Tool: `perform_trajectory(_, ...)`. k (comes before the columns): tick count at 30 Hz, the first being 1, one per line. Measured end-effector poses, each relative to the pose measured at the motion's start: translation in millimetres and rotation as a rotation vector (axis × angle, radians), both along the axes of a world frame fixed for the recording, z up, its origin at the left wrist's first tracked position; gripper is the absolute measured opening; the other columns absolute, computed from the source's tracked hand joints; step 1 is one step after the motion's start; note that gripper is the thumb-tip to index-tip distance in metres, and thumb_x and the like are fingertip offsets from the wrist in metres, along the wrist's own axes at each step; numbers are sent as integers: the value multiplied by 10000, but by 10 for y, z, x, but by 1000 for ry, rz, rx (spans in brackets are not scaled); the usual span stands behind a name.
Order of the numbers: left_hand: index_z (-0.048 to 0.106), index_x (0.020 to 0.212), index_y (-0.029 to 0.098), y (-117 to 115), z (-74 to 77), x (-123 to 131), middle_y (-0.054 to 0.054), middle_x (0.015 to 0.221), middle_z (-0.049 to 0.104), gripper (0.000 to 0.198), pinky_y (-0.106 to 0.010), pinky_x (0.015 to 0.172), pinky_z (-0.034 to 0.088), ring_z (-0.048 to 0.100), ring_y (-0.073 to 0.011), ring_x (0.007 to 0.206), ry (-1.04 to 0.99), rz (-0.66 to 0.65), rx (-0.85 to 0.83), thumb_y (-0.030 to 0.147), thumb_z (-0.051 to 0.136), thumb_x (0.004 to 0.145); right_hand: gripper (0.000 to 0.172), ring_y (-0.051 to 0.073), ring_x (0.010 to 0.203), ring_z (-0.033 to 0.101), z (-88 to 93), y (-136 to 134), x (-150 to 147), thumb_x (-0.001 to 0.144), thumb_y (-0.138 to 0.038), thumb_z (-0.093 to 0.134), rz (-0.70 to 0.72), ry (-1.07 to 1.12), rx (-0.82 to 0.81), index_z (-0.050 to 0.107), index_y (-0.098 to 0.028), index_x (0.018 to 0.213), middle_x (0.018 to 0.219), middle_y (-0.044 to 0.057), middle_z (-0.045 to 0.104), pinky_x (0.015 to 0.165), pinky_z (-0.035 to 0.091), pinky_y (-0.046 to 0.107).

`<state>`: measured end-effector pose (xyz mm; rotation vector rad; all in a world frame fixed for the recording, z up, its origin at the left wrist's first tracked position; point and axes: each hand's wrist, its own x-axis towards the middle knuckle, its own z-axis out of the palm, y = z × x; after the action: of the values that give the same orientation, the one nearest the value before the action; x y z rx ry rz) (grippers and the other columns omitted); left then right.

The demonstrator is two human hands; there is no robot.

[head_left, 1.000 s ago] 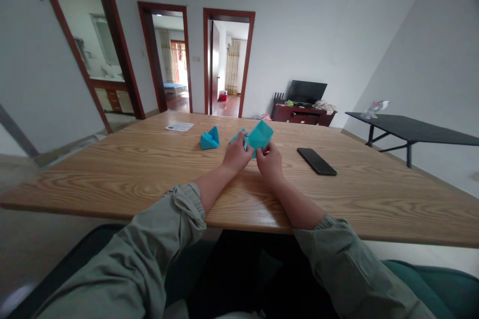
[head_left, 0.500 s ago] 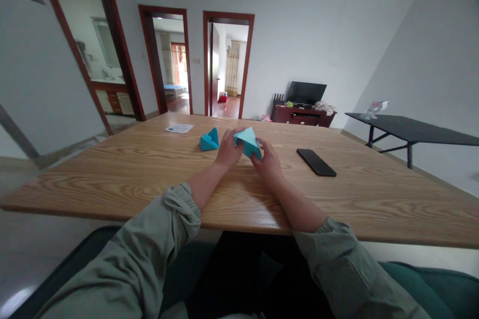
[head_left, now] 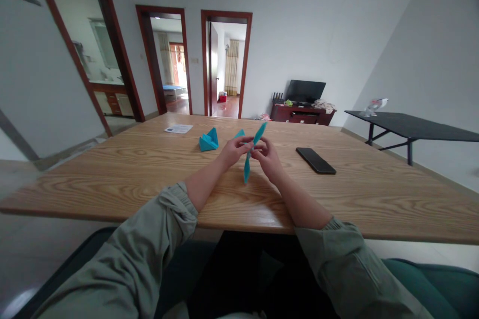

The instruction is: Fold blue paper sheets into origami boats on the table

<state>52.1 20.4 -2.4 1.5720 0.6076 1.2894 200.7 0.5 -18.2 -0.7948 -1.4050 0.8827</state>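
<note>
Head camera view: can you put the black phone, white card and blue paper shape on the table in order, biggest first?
Black phone, largest. Then white card and blue paper shape look about alike, so I won't rank them.

The folded origami paper (head_left: 250,155) is teal, and the wooden table (head_left: 112,184) shows pale honey-brown grain.

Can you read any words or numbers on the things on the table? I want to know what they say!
White printed sheet: there is print on it, but it is too small to read.
Black smartphone: no words or numbers show.
Teal folded paper: no writing can be seen.
Blue folded paper shape: no writing can be seen.
</note>
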Motion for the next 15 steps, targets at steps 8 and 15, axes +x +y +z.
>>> perform_trajectory(8,569,1227,175,16,4,-1,-140,1211,586,613,-336,774,541,621,-221,995,13,-85,-103,395,769,692,336,162,799,631,68,-53,36,671,-378,695,90,73,-144,510,-234,912,865,-13,641,774,507,327)
perform_trajectory(15,536,1240,192,9,9,-65,-74,990,619,638,-367,763,543,645,-171,846,96,-198,-170,386,783,684,228,164,745,630,127,-94,81,711,-309,615,217,207,-269,514,-240,904,803,-30,638,741,518,347)
